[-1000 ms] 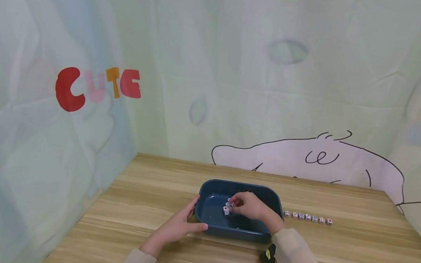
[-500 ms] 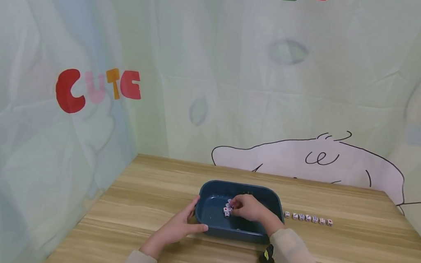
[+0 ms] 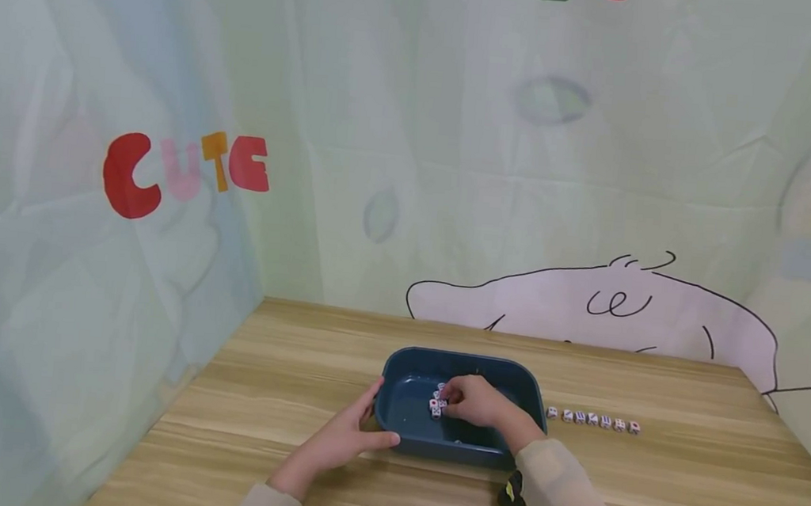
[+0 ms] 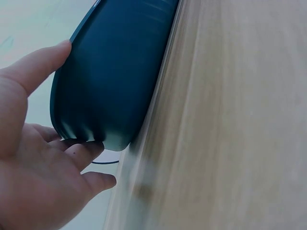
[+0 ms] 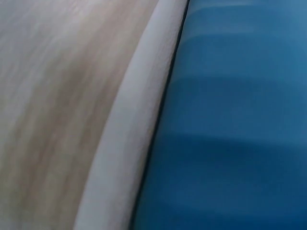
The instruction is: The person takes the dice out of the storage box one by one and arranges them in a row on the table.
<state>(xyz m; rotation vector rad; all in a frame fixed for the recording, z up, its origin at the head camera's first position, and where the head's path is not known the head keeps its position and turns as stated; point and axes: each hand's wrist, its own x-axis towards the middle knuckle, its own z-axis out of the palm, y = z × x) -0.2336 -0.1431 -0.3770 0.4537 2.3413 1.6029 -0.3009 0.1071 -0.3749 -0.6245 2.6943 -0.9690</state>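
A dark blue rectangular plastic box (image 3: 443, 449) stands on the wooden table. My left hand (image 3: 341, 437) grips its left end, thumb at the near corner and fingers along the end wall. In the left wrist view, the thumb is on the rim of the box (image 4: 115, 72) and the fingers bend against its end. My right hand (image 3: 478, 400) reaches inside, thumb and fingertips together at a small cluster of white dice (image 3: 436, 406), pinching one that the fingers partly cover. The right wrist view has only the blurred blue box wall (image 5: 235, 110), a pale band and some table.
Right of the box, several dice (image 3: 593, 419) lie in a row on the table (image 3: 283, 354). A small clear or pale speck shows by the box's near inner wall. Printed cloth (image 3: 455, 169) hangs behind and to the left of the table.
The right hand shifts only slightly at the dice, and its forearm draws a little to the left. The left hand stays on the box, and the row of dice is unchanged.
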